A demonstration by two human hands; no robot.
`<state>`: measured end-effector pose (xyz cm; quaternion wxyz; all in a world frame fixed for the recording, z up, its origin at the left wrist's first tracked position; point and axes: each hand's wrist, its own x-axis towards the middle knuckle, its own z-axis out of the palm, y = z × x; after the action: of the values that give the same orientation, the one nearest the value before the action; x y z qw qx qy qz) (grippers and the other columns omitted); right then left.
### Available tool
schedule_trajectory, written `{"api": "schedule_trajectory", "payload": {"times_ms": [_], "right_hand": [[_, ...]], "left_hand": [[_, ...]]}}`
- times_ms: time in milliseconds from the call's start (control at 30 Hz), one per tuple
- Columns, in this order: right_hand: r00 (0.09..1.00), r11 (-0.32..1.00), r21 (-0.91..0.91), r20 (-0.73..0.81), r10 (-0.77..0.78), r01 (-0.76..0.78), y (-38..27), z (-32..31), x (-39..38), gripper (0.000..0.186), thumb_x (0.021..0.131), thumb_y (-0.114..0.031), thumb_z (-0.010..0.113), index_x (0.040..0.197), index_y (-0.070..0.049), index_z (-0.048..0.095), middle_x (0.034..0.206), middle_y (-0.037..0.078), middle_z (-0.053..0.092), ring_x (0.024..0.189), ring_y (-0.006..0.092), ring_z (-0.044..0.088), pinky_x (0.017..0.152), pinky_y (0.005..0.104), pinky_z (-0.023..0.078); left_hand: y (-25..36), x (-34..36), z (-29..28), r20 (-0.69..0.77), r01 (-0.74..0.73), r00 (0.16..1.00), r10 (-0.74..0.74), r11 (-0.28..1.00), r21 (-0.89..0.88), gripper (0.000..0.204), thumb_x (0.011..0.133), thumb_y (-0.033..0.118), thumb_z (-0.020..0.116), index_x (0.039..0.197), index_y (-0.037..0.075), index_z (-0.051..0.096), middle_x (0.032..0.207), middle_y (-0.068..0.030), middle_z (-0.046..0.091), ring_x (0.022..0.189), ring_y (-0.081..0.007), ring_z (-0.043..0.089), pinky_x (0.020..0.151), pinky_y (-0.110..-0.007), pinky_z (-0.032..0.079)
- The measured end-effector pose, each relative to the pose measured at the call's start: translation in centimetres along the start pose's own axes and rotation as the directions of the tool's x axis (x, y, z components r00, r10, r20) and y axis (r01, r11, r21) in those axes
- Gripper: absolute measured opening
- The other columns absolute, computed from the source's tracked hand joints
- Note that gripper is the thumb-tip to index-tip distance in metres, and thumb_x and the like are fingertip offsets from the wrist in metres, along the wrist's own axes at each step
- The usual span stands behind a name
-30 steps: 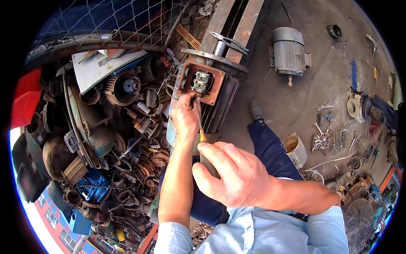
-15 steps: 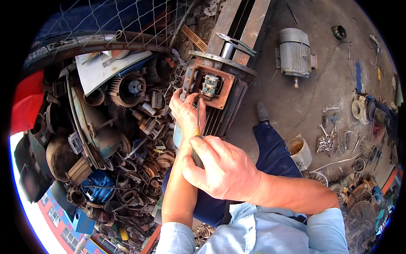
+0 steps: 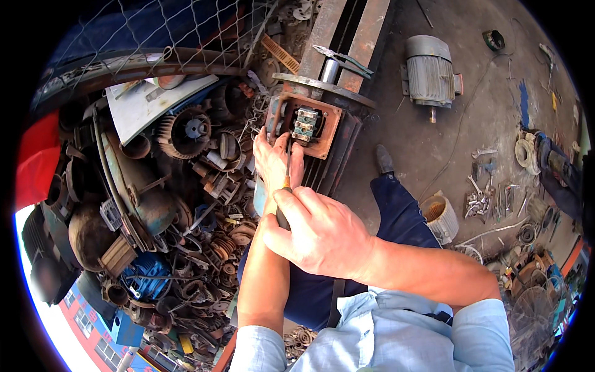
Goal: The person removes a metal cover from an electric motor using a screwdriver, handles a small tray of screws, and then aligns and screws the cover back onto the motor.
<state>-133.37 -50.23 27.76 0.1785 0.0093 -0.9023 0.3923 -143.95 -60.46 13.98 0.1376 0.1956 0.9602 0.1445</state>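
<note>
My right hand is closed around the handle of a screwdriver. Its thin shaft runs forward over my left hand, into the near left corner of an open, rusty terminal box on a motor. My left fingers are bent together beside the tip at the box's edge; what they pinch, if anything, is hidden. Inside the box sits a dark terminal block with metal studs. Beyond it are a round flange and a bare shaft, with pliers lying across.
Scrap parts are heaped on the left, among them a finned rotor housing and a blue motor. A grey motor stands on the floor at right, beyond a white bucket and scattered wrenches. Wire mesh hangs far left.
The right hand with the screwdriver has shifted slightly forward and left. The left fingers remain at the box's edge. The whole view has shifted a little.
</note>
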Motion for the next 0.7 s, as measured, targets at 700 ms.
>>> {"api": "schedule_trajectory", "payload": {"times_ms": [700], "right_hand": [[0.987,0.993,-0.025,0.118,-0.111,0.114,0.1,0.4,0.9,0.017,0.075,-0.022,0.061,0.086,-0.009,0.061,0.088,0.01,0.054,0.085,0.023,0.055,0.071,0.0273,0.053]], "left_hand": [[-1.4,0.3,1.0,-0.019,-0.041,0.999,0.041,0.999,-0.018,0.037,0.089,0.028,0.06,0.12,0.011,0.067,0.141,-0.0296,0.041,0.13,-0.0435,0.041,0.109,-0.046,0.035]]}}
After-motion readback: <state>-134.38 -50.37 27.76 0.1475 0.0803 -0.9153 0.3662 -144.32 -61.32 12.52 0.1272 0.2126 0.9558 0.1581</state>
